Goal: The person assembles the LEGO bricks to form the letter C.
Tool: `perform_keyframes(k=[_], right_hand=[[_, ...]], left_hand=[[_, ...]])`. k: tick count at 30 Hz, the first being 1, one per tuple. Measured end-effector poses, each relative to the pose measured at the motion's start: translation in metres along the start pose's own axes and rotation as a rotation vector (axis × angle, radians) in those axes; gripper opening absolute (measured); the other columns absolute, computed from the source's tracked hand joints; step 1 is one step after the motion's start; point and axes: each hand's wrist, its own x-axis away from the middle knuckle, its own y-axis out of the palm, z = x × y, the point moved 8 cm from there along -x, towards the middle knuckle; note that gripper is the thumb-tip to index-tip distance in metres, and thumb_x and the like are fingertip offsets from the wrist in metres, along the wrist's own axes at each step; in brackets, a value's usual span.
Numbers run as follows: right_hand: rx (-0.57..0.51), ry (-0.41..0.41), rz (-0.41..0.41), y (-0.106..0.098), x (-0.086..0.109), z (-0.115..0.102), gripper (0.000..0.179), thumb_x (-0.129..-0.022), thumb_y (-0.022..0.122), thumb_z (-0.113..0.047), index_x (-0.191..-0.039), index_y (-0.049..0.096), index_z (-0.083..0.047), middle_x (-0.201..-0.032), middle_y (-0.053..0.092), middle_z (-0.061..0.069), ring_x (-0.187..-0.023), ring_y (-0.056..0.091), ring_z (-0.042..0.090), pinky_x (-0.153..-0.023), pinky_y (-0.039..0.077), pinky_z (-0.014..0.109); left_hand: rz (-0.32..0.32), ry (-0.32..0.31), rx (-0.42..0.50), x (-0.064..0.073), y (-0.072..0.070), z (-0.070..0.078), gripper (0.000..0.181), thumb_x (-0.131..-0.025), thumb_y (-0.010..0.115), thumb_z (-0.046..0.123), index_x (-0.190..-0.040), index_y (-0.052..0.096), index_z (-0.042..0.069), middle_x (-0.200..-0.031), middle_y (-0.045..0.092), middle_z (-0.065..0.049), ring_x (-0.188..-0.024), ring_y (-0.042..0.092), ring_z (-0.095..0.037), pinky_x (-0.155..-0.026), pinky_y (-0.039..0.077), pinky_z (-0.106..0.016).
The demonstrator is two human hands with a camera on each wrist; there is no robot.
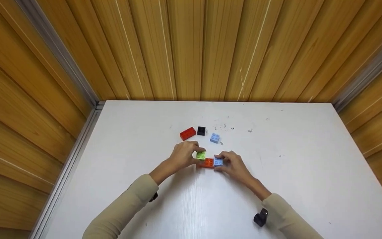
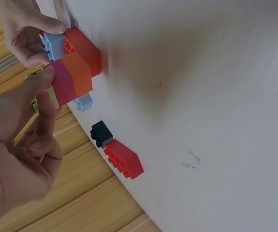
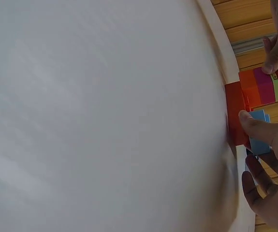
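An orange-red brick (image 1: 209, 162) lies on the white table between the two hands. Over its left end stands a stack of a lime green brick (image 1: 200, 155), a magenta brick (image 2: 61, 79) and an orange brick (image 2: 77, 72), green uppermost. My left hand (image 1: 182, 154) pinches this stack near its top between thumb and fingers. At the other end of the orange-red brick, my right hand (image 1: 234, 166) grips a light blue brick (image 1: 218, 161) by its sides. In the right wrist view, the right thumb overlaps the seam between the blue brick and the orange-red one.
Behind the hands lie a red brick (image 1: 187, 133), a black brick (image 1: 201, 130) and a second light blue brick (image 1: 215, 138). The white table (image 1: 293, 139) bears small dark marks. Wood-patterned walls (image 1: 191, 49) stand along its back and sides.
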Motion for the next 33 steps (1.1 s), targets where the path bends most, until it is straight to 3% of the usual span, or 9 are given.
perform_keyframes(k=[8,16,19,22,24,28,31,33], right_hand=[[0.006,0.010,-0.001,-0.002,-0.002,-0.001,0.032,-0.077,0.087,-0.013,-0.105,0.073,-0.006,-0.111,0.076,0.011,-0.092,0.061,0.020,-0.083,0.052,0.028],[0.014,-0.003,0.034,-0.002,0.000,-0.004,0.034,-0.076,0.087,-0.014,-0.106,0.073,-0.007,-0.113,0.077,0.011,-0.090,0.060,0.021,-0.082,0.048,0.027],[0.012,-0.019,0.033,0.001,0.002,-0.006,0.035,-0.076,0.087,-0.014,-0.107,0.073,-0.007,-0.112,0.077,0.011,-0.088,0.059,0.020,-0.081,0.046,0.026],[0.009,-0.013,0.034,0.002,0.007,-0.006,0.036,-0.077,0.087,-0.013,-0.109,0.073,-0.007,-0.110,0.076,0.011,-0.087,0.057,0.020,-0.080,0.045,0.025],[0.009,0.000,0.033,0.003,0.011,-0.005,0.036,-0.077,0.087,-0.013,-0.109,0.073,-0.007,-0.111,0.076,0.011,-0.087,0.057,0.020,-0.080,0.046,0.025],[0.018,0.022,0.029,0.004,0.016,-0.006,0.036,-0.078,0.086,-0.013,-0.111,0.072,-0.008,-0.114,0.076,0.010,-0.089,0.056,0.018,-0.081,0.047,0.025],[0.019,0.023,0.031,0.004,0.017,-0.007,0.036,-0.078,0.086,-0.013,-0.110,0.072,-0.008,-0.114,0.076,0.011,-0.087,0.056,0.018,-0.080,0.046,0.025],[0.020,0.017,0.032,0.004,0.017,-0.008,0.036,-0.078,0.086,-0.013,-0.110,0.072,-0.008,-0.113,0.076,0.011,-0.086,0.055,0.019,-0.079,0.046,0.025]], left_hand=[[-0.001,0.035,-0.055,-0.003,-0.002,0.002,0.042,-0.077,0.090,0.034,-0.115,0.080,0.018,-0.088,0.070,-0.001,-0.070,0.044,-0.009,-0.057,0.035,-0.021],[-0.063,0.107,-0.044,-0.006,-0.001,0.002,0.043,-0.080,0.088,0.036,-0.116,0.079,0.015,-0.089,0.067,-0.003,-0.071,0.044,-0.009,-0.059,0.032,-0.020],[-0.144,0.131,0.015,-0.006,-0.002,-0.002,0.045,-0.080,0.088,0.036,-0.117,0.077,0.013,-0.095,0.070,-0.004,-0.073,0.050,-0.010,-0.061,0.038,-0.020],[-0.224,0.155,0.167,-0.011,-0.007,-0.007,0.045,-0.084,0.085,0.031,-0.123,0.074,0.010,-0.105,0.075,-0.009,-0.079,0.062,-0.014,-0.069,0.050,-0.022],[-0.233,0.167,0.282,-0.019,-0.015,-0.012,0.043,-0.089,0.080,0.027,-0.126,0.072,0.006,-0.108,0.075,-0.013,-0.085,0.068,-0.020,-0.076,0.055,-0.026],[-0.110,0.140,0.423,-0.041,-0.037,-0.027,0.034,-0.095,0.072,0.017,-0.125,0.070,-0.001,-0.107,0.075,-0.020,-0.096,0.070,-0.030,-0.086,0.056,-0.037],[-0.003,0.048,0.435,-0.058,-0.045,-0.042,0.033,-0.093,0.074,0.012,-0.124,0.071,-0.001,-0.110,0.074,-0.021,-0.103,0.068,-0.034,-0.093,0.054,-0.045],[0.027,-0.024,0.424,-0.067,-0.041,-0.051,0.036,-0.091,0.076,0.010,-0.126,0.070,0.001,-0.116,0.073,-0.021,-0.111,0.065,-0.037,-0.100,0.051,-0.048]])
